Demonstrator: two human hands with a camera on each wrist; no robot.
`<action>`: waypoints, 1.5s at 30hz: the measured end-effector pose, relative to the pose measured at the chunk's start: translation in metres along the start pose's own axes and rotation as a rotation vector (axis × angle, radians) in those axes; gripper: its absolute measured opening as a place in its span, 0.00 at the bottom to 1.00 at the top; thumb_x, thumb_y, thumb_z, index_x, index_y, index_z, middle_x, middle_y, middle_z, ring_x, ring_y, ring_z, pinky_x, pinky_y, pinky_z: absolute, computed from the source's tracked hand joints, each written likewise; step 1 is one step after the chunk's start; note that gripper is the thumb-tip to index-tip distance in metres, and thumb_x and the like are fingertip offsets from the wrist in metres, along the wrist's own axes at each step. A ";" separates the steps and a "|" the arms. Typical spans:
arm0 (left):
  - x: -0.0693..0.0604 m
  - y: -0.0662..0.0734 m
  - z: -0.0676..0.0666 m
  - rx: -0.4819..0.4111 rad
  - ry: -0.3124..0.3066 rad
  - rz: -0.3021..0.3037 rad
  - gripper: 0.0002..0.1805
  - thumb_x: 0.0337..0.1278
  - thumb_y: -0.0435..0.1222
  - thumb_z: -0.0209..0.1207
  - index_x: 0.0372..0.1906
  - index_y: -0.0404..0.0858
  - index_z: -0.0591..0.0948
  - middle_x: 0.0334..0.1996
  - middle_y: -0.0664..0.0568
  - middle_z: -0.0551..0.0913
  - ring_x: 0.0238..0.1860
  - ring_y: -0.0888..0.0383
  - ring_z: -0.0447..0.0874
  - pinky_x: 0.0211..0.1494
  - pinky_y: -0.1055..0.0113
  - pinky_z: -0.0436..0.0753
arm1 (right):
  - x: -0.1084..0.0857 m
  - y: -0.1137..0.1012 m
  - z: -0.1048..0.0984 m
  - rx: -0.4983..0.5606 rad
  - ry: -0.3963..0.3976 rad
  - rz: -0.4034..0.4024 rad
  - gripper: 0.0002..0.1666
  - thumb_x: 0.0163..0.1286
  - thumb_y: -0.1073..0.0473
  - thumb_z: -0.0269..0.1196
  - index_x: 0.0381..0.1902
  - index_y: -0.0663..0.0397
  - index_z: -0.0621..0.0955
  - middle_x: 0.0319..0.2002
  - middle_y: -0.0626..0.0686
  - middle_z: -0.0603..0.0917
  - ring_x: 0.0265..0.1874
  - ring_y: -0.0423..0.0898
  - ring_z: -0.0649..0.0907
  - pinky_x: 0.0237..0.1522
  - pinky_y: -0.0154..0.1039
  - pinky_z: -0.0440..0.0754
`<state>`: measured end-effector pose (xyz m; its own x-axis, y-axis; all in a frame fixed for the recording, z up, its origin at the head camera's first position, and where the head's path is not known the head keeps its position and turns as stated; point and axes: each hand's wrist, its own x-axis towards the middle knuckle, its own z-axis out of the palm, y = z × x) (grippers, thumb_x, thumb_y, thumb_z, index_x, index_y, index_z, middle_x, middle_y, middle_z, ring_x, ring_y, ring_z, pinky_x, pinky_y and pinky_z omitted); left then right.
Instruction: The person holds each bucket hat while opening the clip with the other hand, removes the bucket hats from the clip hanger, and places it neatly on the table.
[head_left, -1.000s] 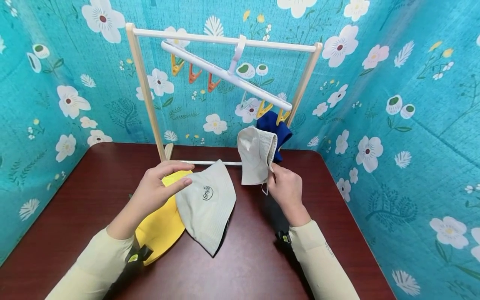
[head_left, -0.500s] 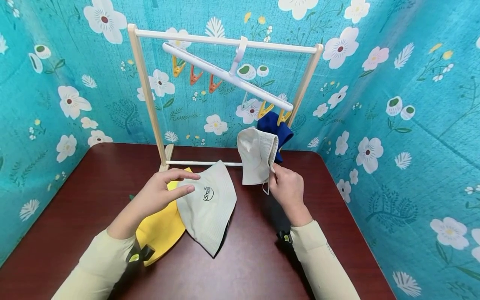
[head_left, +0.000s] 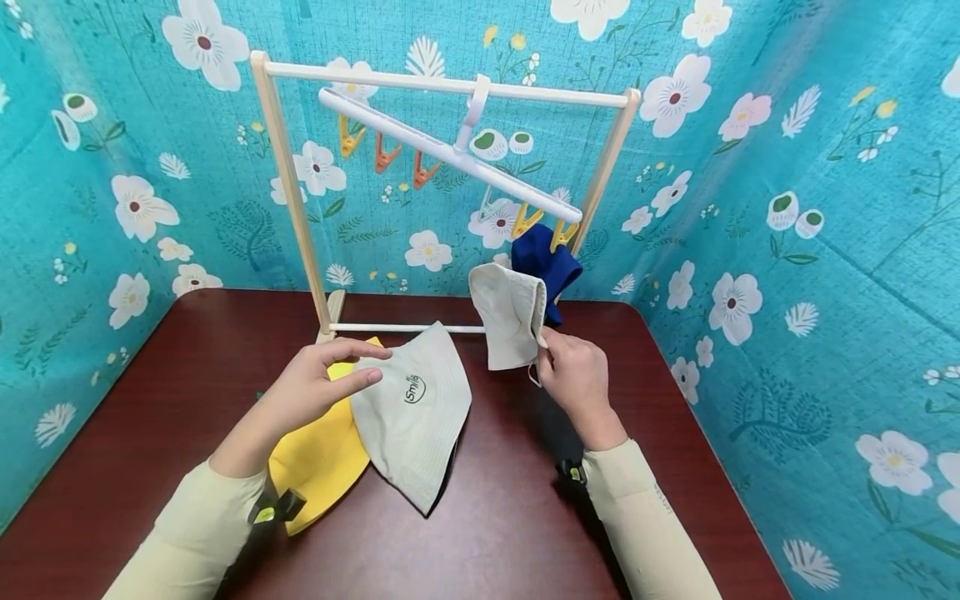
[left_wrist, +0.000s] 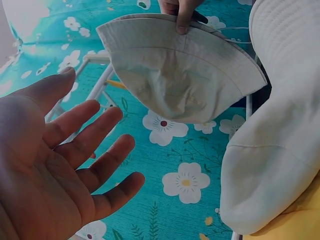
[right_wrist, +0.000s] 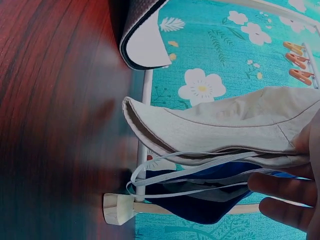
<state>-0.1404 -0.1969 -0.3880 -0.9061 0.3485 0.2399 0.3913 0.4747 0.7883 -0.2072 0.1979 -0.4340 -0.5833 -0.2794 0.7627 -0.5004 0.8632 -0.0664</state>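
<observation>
My right hand [head_left: 577, 375] pinches the brim of a beige bucket hat [head_left: 506, 317], held up above the table. Thin cords dangle from this hat [right_wrist: 220, 125] in the right wrist view. Just behind it, a dark blue hat [head_left: 543, 254] hangs from a yellow clip [head_left: 564, 236] at the hanger's right end. My left hand [head_left: 307, 387] holds nothing, its fingers spread in the left wrist view. Below and beside it lie a cream bucket hat [head_left: 416, 417] with a "Smile" print and a yellow hat [head_left: 322, 458] partly under the cream one.
A white hanger [head_left: 450, 154] hangs slanted from the top bar of a wooden rack [head_left: 285, 175]. Orange clips [head_left: 386, 153] and other clips hang along it. The rack stands at the back of a dark red table [head_left: 510, 517], before a flowered teal curtain [head_left: 420, 225].
My left hand has come down a little. The beige hat in my right hand has sagged slightly, its crown leaning further left. The hanging blue hat stays put.
</observation>
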 end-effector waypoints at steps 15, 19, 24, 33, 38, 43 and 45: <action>-0.007 -0.001 0.006 0.019 -0.007 -0.015 0.18 0.65 0.50 0.67 0.58 0.58 0.85 0.55 0.65 0.85 0.61 0.57 0.78 0.58 0.52 0.80 | -0.002 0.002 0.004 0.005 0.002 -0.021 0.08 0.69 0.64 0.58 0.34 0.53 0.84 0.13 0.48 0.73 0.12 0.45 0.69 0.15 0.42 0.63; -0.010 0.001 0.002 0.020 0.005 -0.004 0.18 0.65 0.48 0.67 0.58 0.57 0.85 0.55 0.64 0.85 0.61 0.57 0.78 0.60 0.54 0.79 | -0.001 0.000 0.007 0.005 -0.007 -0.016 0.09 0.69 0.64 0.57 0.35 0.52 0.85 0.15 0.49 0.76 0.13 0.46 0.72 0.15 0.43 0.67; -0.015 0.004 -0.004 0.045 -0.007 -0.007 0.17 0.66 0.47 0.67 0.59 0.56 0.85 0.56 0.62 0.85 0.61 0.55 0.78 0.60 0.51 0.78 | -0.004 -0.004 0.008 0.010 -0.029 -0.023 0.12 0.70 0.64 0.56 0.40 0.51 0.87 0.17 0.49 0.80 0.15 0.47 0.76 0.16 0.44 0.72; -0.017 0.000 -0.008 0.054 -0.017 -0.025 0.18 0.66 0.46 0.67 0.59 0.53 0.85 0.57 0.59 0.86 0.61 0.49 0.79 0.60 0.46 0.78 | -0.009 -0.002 0.012 0.026 -0.078 -0.156 0.19 0.62 0.65 0.63 0.52 0.53 0.87 0.35 0.53 0.91 0.28 0.50 0.88 0.27 0.46 0.84; -0.017 -0.001 -0.007 0.042 -0.026 -0.034 0.17 0.67 0.47 0.67 0.59 0.53 0.85 0.56 0.59 0.86 0.61 0.48 0.78 0.60 0.45 0.77 | -0.010 -0.001 0.013 0.035 -0.109 -0.196 0.19 0.64 0.64 0.63 0.52 0.52 0.88 0.43 0.52 0.92 0.34 0.49 0.90 0.33 0.47 0.86; -0.017 -0.002 -0.007 0.041 -0.028 -0.035 0.17 0.67 0.47 0.67 0.58 0.54 0.85 0.56 0.59 0.86 0.61 0.48 0.78 0.61 0.44 0.77 | -0.009 -0.002 0.013 0.055 -0.084 -0.232 0.20 0.62 0.66 0.63 0.51 0.50 0.88 0.40 0.50 0.92 0.32 0.49 0.90 0.31 0.47 0.86; -0.017 -0.002 -0.008 0.039 -0.026 -0.036 0.17 0.67 0.47 0.67 0.58 0.54 0.85 0.56 0.59 0.86 0.61 0.49 0.78 0.61 0.42 0.77 | -0.008 -0.003 0.013 0.059 -0.077 -0.254 0.20 0.62 0.66 0.64 0.51 0.49 0.88 0.39 0.50 0.92 0.31 0.49 0.89 0.31 0.47 0.86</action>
<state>-0.1271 -0.2097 -0.3891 -0.9154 0.3513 0.1967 0.3650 0.5180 0.7736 -0.2094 0.1923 -0.4480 -0.4797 -0.5171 0.7089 -0.6723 0.7357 0.0818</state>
